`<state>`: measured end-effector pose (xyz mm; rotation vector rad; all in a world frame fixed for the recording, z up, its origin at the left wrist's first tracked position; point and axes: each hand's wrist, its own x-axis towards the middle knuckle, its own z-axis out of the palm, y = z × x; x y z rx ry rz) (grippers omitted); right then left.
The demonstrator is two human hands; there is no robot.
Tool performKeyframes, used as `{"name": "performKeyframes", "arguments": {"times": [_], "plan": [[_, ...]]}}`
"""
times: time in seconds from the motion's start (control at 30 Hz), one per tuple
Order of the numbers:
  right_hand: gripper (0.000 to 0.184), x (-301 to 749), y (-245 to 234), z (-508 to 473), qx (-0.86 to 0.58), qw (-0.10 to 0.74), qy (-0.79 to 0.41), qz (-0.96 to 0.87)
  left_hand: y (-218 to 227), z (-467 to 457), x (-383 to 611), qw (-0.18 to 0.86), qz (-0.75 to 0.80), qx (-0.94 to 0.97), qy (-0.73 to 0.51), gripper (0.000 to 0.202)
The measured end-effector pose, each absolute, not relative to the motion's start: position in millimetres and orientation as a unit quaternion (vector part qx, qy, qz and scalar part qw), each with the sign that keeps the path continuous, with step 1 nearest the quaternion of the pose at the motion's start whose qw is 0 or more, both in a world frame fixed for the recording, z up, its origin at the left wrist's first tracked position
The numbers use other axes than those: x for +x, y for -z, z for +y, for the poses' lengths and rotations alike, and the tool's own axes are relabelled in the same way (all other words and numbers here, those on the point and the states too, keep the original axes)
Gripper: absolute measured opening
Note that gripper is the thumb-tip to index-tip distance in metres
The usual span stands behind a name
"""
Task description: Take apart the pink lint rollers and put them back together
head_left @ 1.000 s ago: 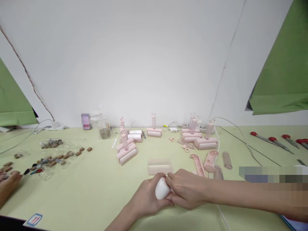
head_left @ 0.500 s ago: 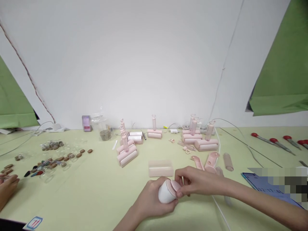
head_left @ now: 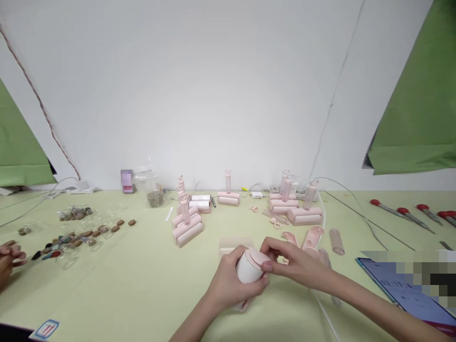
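My left hand (head_left: 228, 280) is wrapped round a white lint roll (head_left: 247, 269) held above the table. A pink end cap (head_left: 259, 259) sits on the roll's right end. My right hand (head_left: 294, 263) pinches that cap with thumb and fingers. Just behind my hands lies a pale pink cover (head_left: 235, 244) on the table, partly hidden by my left hand. Loose pink handles (head_left: 312, 236) lie to the right of my right hand.
Several assembled pink lint rollers (head_left: 187, 228) stand toward the back of the green table (head_left: 135, 280). Small brown and glass pieces (head_left: 76, 236) are scattered at left, where another person's hand (head_left: 9, 259) rests. Red-handled tools (head_left: 409, 214) lie at right. A white cable (head_left: 326, 311) crosses the front.
Both hands have lifted the roll a little and tilted it. My right hand slid from covering the roll's end to pinching the pink cap.
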<state>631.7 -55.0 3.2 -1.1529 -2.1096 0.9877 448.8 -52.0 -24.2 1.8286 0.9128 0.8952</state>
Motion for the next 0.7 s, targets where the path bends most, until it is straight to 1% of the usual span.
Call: {"name": "performKeyframes", "arguments": {"times": [0.07,0.13,0.2,0.23,0.3,0.4,0.43,0.5,0.6,0.7], "plan": [[0.024,631,3,-55,-0.399,0.29,-0.411,-0.766,25,-50,452,0.449,0.36,0.717,-0.393,0.029],[0.028,627,10,-54,-0.363,0.33,-0.475,-0.731,24,-46,454,0.451,0.355,0.699,-0.427,0.036],[0.032,621,14,-50,-0.339,0.373,-0.519,-0.691,22,-40,452,0.446,0.338,0.709,-0.429,0.044],[0.032,619,13,-46,-0.338,0.395,-0.522,-0.677,21,-36,450,0.44,0.324,0.727,-0.417,0.047],[0.03,614,8,-34,-0.347,0.428,-0.496,-0.671,20,-25,440,0.409,0.296,0.766,-0.397,0.058],[0.029,609,-4,-11,-0.382,0.45,-0.388,-0.708,28,-7,422,0.36,0.324,0.781,-0.394,0.081],[0.03,607,-7,-3,-0.395,0.44,-0.344,-0.73,34,-1,416,0.364,0.351,0.772,-0.385,0.087],[0.029,602,-6,10,-0.421,0.38,-0.248,-0.785,49,9,406,0.411,0.392,0.747,-0.346,0.089],[0.027,590,10,21,-0.426,0.276,-0.156,-0.847,70,17,398,0.474,0.387,0.726,-0.315,0.083],[0.023,580,33,20,-0.422,0.236,-0.137,-0.864,79,19,396,0.479,0.368,0.728,-0.326,0.07]]}}
